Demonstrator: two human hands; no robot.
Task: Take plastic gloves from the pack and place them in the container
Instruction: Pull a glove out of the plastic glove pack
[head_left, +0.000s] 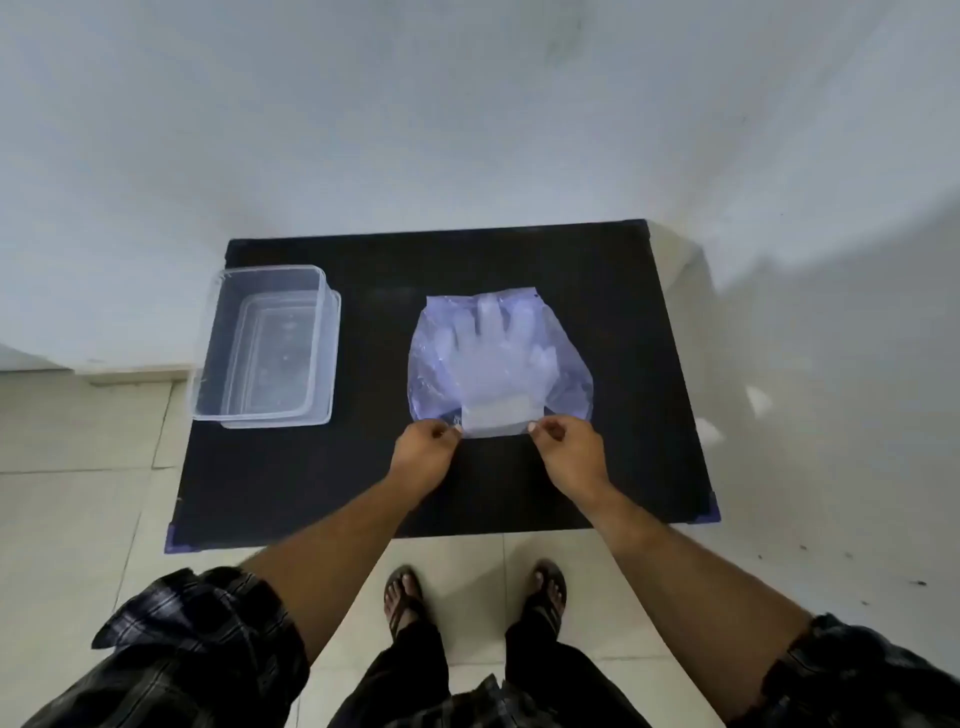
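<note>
Left hand (423, 457) and right hand (569, 457), fingers pinching glove cuff (493, 418) at pack (498, 358) mouth, container (265, 345) left

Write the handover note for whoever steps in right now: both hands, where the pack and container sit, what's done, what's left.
Left hand: pinching the near left corner of the translucent plastic gloves at the pack's opening.
Right hand: pinching the near right corner of the same gloves.
The bluish clear plastic pack lies flat mid-table on the black rectangular table, its opening toward the person; the cuff end of the gloves sticks out of it.
The clear rectangular plastic container sits at the table's left edge, open; no gloves visible in it.
Done: gloves gripped at the cuff.
Left: draw them out of the pack and place them in the container.
</note>
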